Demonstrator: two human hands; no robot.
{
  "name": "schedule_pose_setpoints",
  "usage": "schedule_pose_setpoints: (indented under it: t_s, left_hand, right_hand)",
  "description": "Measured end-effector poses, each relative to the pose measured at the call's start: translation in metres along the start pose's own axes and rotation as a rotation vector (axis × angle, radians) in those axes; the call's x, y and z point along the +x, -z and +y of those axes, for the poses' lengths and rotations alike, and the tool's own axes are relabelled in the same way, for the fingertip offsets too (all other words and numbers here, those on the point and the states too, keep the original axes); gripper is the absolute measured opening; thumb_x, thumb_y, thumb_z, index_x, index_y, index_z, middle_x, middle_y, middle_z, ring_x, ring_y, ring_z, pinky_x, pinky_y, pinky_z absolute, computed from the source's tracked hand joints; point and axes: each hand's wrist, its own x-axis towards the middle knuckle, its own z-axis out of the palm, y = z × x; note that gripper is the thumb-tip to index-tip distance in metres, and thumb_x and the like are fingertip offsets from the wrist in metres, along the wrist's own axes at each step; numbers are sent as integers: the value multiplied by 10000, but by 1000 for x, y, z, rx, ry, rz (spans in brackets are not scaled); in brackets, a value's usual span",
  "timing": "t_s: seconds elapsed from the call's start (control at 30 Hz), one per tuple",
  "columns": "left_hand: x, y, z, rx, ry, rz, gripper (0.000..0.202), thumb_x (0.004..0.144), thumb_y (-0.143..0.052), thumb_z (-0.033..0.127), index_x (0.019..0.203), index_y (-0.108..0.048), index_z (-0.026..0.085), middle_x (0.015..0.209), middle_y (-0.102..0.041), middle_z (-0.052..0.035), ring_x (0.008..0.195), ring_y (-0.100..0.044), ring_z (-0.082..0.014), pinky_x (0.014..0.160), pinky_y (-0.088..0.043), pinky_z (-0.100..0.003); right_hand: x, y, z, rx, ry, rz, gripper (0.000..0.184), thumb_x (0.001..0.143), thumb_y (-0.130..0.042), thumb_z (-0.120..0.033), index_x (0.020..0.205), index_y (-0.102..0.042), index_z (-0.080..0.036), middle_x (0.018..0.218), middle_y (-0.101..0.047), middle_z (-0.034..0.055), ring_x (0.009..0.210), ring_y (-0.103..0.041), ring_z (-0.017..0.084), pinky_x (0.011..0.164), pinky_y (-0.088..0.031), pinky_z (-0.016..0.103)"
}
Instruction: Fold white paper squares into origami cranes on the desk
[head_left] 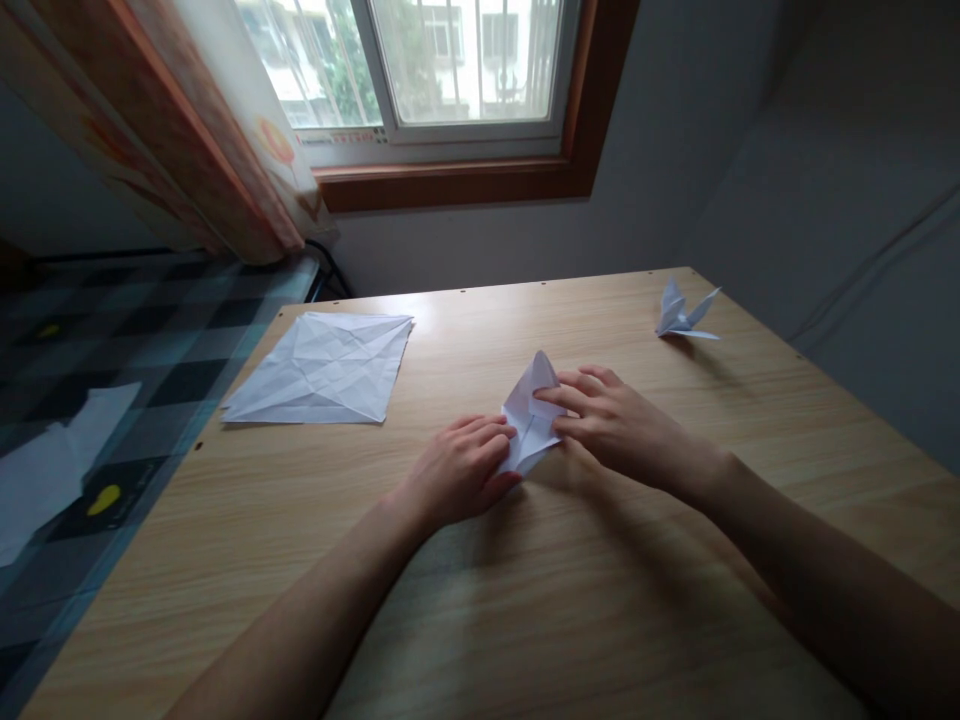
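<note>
A small, partly folded piece of white paper (pixel 531 412) lies on the wooden table (pixel 480 600), its pointed tip raised toward the window. My left hand (pixel 463 470) curls its fingers over the paper's lower left edge and pinches it. My right hand (pixel 615 420) presses its fingers on the paper's right side, fingertips together on a flap. Both hands hold the same piece of paper flat against the tabletop.
A creased, unfolded white paper sheet (pixel 322 368) lies at the table's far left. A finished white paper crane (pixel 682 315) stands at the far right. Left of the table is a checkered bed cover (pixel 112 400) with white paper (pixel 52 460) on it. A window (pixel 442 80) and curtain (pixel 210 130) are behind.
</note>
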Motion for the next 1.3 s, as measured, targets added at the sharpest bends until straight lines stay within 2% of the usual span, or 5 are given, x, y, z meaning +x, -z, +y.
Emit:
schedule_pose_setpoints:
  t_s: [0.43,0.63,0.73,0.93,1.3]
  left_hand:
    - [0,2,1,13,-17,-24,266,910,-548,397,1050,-611,179,1149,-685,-96,1141,-618,-253,995,-469,-399]
    - [0,5,3,92,-45,-48,341,925,-531,364,1226,-580,212,1234,-641,-104,1139,-599,-270,950,-475,-432]
    - [1,7,5,90,-44,-87,329,924,-533,395,1198,-600,226,1255,-637,-93,1156,-586,-268,953,-462,-427]
    - [1,6,5,19,-82,-61,349,911,-552,437,1164,-612,204,1188,-682,-87,1094,-613,-244,910,-458,-373]
    - [-3,-3,-1,102,99,156,578,881,-629,353,1381,-421,150,1310,-600,-150,1199,-546,-273,972,-422,-413]
  right_hand:
    - [6,-18,-14,19,-163,141,149,877,-572,-108,966,-682,-155,1292,-580,160,1184,-517,315,976,-431,489]
    - [4,-53,-17,410,-453,439,679,831,-588,-94,1442,-333,-243,1565,-173,195,1032,-591,245,801,-558,426]
    - [5,-58,-15,626,-645,469,857,781,-636,-137,1504,-190,-249,1435,-413,184,778,-611,171,641,-560,340]
    - [9,-51,-13,701,-728,256,45,785,-642,-186,829,-653,-184,670,-637,-9,599,-571,141,580,-441,247]
    - [5,-58,-12,766,-477,322,169,810,-584,-90,849,-727,-171,819,-735,44,773,-650,169,733,-463,267]
